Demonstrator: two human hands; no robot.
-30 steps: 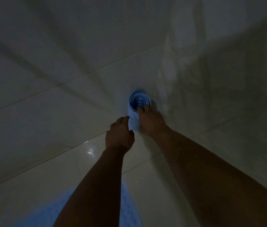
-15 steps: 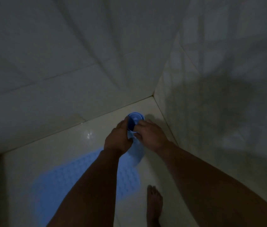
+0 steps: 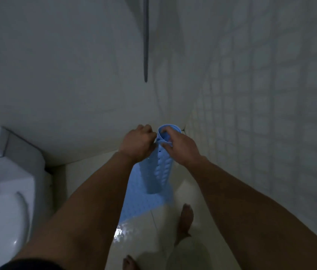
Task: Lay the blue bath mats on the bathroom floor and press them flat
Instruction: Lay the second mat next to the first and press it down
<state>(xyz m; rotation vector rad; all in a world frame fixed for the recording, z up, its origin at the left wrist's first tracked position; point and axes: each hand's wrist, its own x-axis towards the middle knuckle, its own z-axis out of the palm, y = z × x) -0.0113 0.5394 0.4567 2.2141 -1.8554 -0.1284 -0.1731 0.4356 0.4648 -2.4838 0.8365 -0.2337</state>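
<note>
A rolled blue bath mat [image 3: 162,168] stands upright in front of me, its open top end near the room's corner. My right hand [image 3: 180,147] grips the roll's upper rim, fingers hooked inside it. My left hand [image 3: 139,143] holds the roll's loose left edge at the top. Beneath the roll, a second blue mat [image 3: 138,199] with a bumpy surface lies flat on the floor, partly hidden by my left forearm.
A white toilet [image 3: 2,201] with its tank fills the left side. A metal pipe [image 3: 145,39] runs down the back wall. The tiled right wall [image 3: 270,114] stands close. My bare feet [image 3: 186,221] rest on the glossy pale floor tiles [image 3: 153,240].
The view has risen and pulled back; the toilet and the pipe have come into sight. Both hands have lifted the roll upright, higher above the flat mat.
</note>
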